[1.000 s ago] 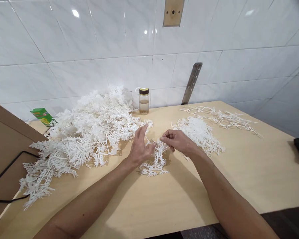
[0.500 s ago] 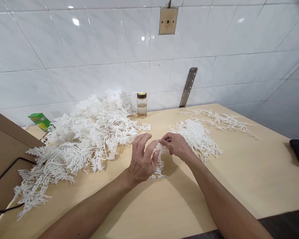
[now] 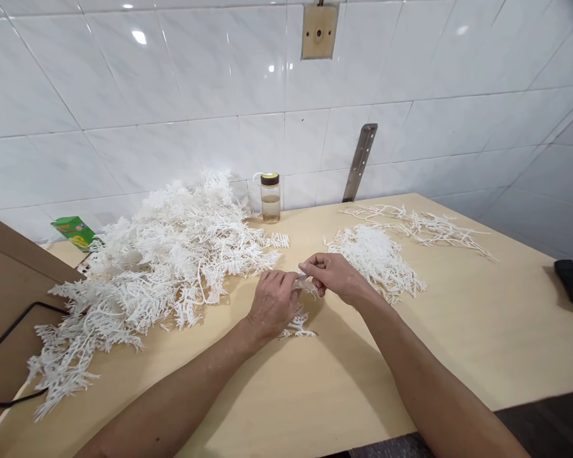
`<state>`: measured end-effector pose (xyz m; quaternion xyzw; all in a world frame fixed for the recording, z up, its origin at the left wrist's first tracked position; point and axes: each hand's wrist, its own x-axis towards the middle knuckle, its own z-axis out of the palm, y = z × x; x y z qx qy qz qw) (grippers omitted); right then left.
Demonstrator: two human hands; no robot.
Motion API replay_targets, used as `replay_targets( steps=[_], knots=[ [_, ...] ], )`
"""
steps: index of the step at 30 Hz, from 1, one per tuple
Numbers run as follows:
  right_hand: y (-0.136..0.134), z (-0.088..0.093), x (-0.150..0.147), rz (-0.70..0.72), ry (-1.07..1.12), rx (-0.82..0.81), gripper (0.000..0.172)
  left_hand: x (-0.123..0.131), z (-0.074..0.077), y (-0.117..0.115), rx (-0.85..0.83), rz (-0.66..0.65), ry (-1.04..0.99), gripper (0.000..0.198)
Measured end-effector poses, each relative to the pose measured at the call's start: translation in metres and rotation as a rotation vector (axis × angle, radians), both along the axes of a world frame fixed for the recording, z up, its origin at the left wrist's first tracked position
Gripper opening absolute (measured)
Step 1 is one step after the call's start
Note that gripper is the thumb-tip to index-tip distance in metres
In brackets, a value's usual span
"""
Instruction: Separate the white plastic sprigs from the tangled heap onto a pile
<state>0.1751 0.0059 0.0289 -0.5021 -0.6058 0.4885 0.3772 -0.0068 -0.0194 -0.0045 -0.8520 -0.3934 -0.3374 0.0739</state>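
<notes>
White sprigs [image 3: 172, 248], green box [image 3: 71, 231] (lettering unreadable)

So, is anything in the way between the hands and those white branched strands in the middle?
Nothing visible: the left hand and right hand both grip the white branched strands directly, though part of the hold is hidden. The clear bottle stands farther back, and the smaller white heap lies beyond the right hand.
</notes>
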Motion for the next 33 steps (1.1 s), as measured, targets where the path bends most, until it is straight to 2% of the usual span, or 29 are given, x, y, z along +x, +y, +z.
replay_targets(
  steps=[6,10,13,20,25,28,33],
  knots=[
    [-0.003,0.006,0.006,0.164,0.009,0.025,0.031,-0.003,0.005,-0.002,-0.016,0.012,-0.053,0.031],
    [-0.003,0.001,0.0,0.108,0.012,0.056,0.031,-0.002,0.004,-0.001,-0.103,-0.03,-0.155,0.037],
    [-0.002,-0.002,-0.005,0.073,0.004,0.079,0.029,-0.002,0.001,0.001,-0.165,-0.014,-0.251,0.037],
    [-0.002,0.002,-0.003,-0.003,-0.215,0.207,0.015,-0.005,0.007,0.005,-0.288,0.036,-0.378,0.021],
    [-0.003,0.003,-0.005,-0.003,-0.342,0.282,0.012,-0.005,0.012,0.007,-0.505,0.054,-0.528,0.013],
    [-0.003,0.002,-0.004,0.007,-0.335,0.282,0.012,-0.005,0.015,0.008,-0.616,0.062,-0.621,0.019],
    [-0.005,0.006,0.0,0.031,-0.322,0.251,0.016,-0.005,0.02,0.006,-0.709,0.068,-0.728,0.029]
  ],
)
